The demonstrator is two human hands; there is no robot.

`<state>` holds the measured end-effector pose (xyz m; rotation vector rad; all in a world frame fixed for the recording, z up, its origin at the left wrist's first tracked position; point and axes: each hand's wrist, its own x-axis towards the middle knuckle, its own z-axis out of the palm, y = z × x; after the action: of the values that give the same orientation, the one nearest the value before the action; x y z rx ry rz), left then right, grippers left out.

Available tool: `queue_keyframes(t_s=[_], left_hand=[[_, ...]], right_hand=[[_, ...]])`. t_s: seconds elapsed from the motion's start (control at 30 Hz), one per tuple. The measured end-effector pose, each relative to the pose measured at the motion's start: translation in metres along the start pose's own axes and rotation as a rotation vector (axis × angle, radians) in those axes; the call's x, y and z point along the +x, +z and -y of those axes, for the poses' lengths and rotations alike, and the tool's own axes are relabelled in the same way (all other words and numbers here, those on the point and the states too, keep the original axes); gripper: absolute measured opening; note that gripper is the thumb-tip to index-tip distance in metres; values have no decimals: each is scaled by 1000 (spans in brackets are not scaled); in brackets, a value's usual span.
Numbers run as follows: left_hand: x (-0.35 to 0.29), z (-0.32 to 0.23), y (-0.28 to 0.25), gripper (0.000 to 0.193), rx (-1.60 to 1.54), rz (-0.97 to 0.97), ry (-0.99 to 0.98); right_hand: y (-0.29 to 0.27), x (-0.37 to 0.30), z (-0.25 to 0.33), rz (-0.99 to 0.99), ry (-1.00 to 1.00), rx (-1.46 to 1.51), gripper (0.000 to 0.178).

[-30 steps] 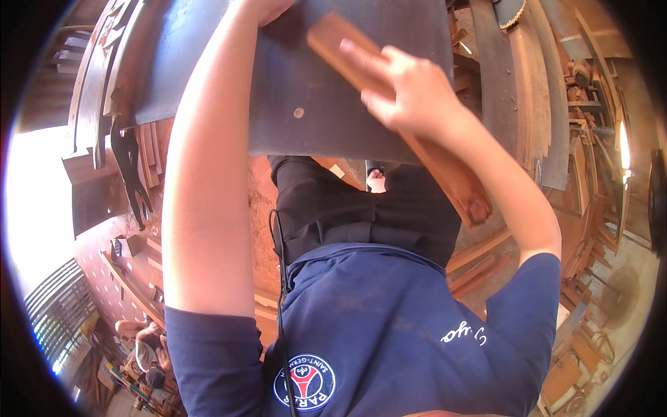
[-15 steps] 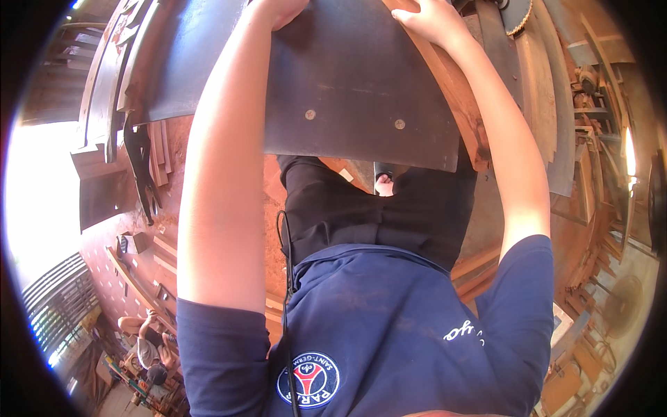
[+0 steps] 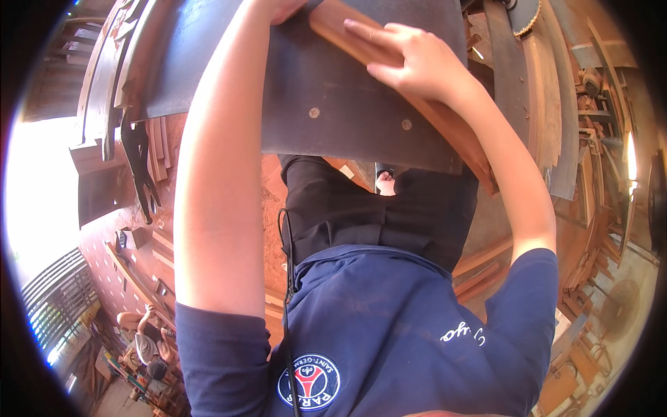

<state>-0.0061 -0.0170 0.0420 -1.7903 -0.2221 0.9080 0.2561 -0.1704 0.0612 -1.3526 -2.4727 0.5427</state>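
A reddish-brown length of wood (image 3: pixel 445 128) lies slantwise over a dark, flat machine table (image 3: pixel 347 90), its near end past the table's right front corner. My right hand (image 3: pixel 424 62) is closed over the wood from above, fingers across it and thumb on the near side. At the upper edge of the picture, my left hand (image 3: pixel 286 8) is mostly cut off. It is by the far end of the wood, near a small dark piece; its fingers do not show.
A toothed circular saw blade (image 3: pixel 526 17) is at the upper right, beside long planks (image 3: pixel 542 104). Black pliers-like handles (image 3: pixel 141 167) hang off the table's left side. Wood pieces are stacked along the right wall. Another person (image 3: pixel 149 340) sits low at the lower left.
My right hand has moved left with the wood. The wood's far end has swung left, so it now lies more slantwise across the table. My left arm has barely moved.
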Motion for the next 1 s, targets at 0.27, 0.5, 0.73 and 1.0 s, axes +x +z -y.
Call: queue_keyframes(t_s=[0.27, 0.5, 0.73, 1.0], left_hand=[[-2, -18, -17, 42, -1456, -562, -988], [-63, -22, 27, 25, -1247, -1016, -994], [-55, -28, 36, 26, -1181, -863, -1323], [-47, -20, 30, 26, -1257, -855, -1320]], right_hand=[[-30, 61, -56, -242, 333, -121, 70], [-3, 44, -40, -218, 189, -163, 68], [13, 29, 37, 53, -124, -109, 64], [-6, 108, -79, -217, 183, -229, 69]])
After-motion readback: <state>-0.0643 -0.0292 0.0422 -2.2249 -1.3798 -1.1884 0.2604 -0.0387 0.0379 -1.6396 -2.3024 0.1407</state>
